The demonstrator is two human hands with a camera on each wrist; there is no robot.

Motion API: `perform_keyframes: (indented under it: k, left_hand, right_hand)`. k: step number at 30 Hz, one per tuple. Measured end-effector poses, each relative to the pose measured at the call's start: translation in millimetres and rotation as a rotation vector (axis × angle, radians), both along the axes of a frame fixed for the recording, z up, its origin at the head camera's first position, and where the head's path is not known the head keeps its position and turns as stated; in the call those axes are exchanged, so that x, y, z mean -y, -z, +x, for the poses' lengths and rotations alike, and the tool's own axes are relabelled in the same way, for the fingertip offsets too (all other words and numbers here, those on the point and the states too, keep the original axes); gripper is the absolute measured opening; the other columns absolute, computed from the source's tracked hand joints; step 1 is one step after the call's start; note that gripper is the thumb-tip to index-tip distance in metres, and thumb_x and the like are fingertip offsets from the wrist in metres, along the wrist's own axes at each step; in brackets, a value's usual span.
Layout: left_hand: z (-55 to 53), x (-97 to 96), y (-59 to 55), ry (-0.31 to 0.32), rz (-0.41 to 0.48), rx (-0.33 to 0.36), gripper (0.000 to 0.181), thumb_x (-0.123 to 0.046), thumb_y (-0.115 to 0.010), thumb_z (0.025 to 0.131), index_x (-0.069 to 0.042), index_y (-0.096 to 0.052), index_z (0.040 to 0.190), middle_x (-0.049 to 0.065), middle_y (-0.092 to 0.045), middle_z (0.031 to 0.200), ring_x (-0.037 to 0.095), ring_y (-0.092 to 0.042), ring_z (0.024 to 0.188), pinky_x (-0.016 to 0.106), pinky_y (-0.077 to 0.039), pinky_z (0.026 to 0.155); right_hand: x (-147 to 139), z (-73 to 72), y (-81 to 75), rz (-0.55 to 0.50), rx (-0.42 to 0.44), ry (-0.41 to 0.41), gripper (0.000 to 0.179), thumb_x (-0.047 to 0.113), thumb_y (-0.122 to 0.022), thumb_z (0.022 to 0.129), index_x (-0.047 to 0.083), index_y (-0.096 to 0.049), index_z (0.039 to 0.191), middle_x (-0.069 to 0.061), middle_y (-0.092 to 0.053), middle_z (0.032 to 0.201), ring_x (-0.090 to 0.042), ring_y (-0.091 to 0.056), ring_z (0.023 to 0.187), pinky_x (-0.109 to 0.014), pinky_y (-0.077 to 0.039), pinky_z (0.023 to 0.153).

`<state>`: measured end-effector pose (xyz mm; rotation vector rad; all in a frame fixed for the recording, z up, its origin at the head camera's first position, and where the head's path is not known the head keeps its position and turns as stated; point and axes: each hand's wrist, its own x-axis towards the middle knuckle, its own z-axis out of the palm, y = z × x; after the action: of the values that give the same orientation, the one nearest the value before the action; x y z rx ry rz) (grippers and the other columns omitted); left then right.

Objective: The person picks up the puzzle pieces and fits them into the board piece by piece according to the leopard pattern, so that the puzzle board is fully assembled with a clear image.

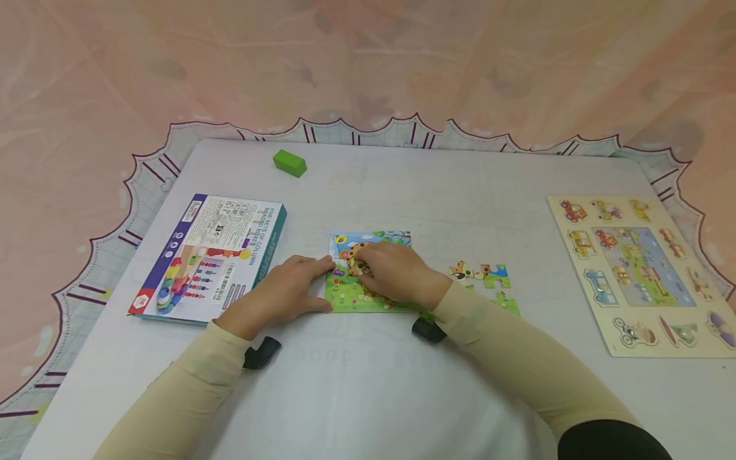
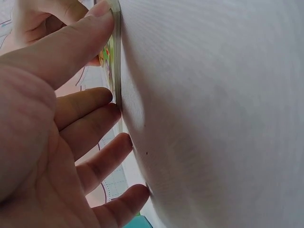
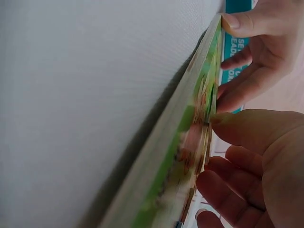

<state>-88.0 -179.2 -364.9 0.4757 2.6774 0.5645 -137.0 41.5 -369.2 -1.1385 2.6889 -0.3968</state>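
Note:
A small jigsaw puzzle board [image 1: 345,301] with a cartoon animal on green grass lies in the middle of the table, partly covered by my hands. My left hand [image 1: 292,289] steadies its left edge, thumb and fingertips extended against the side, as the left wrist view also shows. Over the picture is my right hand [image 1: 398,273], its thumb and curled fingers pinching a puzzle piece [image 3: 207,145] at the board's surface. Beyond my right wrist lie several loose puzzle pieces [image 1: 496,276], some hidden by the forearm.
At the left lies a flat box [image 1: 207,255] with beads pictured on it. A green block [image 1: 289,163] sits near the back edge. A larger wooden picture puzzle board [image 1: 644,281] occupies the right side. A scalloped cloth edge [image 1: 379,133] borders the table.

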Motion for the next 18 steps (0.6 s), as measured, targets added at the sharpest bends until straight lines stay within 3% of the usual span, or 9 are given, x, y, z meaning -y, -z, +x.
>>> perform_keyframes:
  k: [7,18]
  left_hand:
    - [-0.1,0.4,0.6,0.000,0.000,0.002,0.076,-0.030,-0.082,0.085,-0.008,-0.048,0.149,0.013,-0.047,0.151,0.036,-0.040,0.137,0.053,-0.038,0.108]
    - [-0.1,0.3,-0.2,0.002,-0.008,0.002,0.078,-0.031,-0.082,0.085,-0.008,-0.047,0.150,0.013,-0.048,0.150,0.037,-0.041,0.137,0.053,-0.038,0.108]
  right_hand:
    - [4.6,-1.7,0.0,0.020,-0.007,-0.010,0.026,0.027,-0.064,0.099,0.007,-0.067,0.115,-0.004,-0.069,0.110,-0.019,-0.065,0.095,-0.036,-0.055,0.077]
    - [5.7,-3.7,1.8,0.023,0.019,0.010,0.027,0.025,-0.065,0.097,0.008,-0.066,0.118,-0.006,-0.067,0.117,-0.022,-0.064,0.106,-0.038,-0.054,0.083]
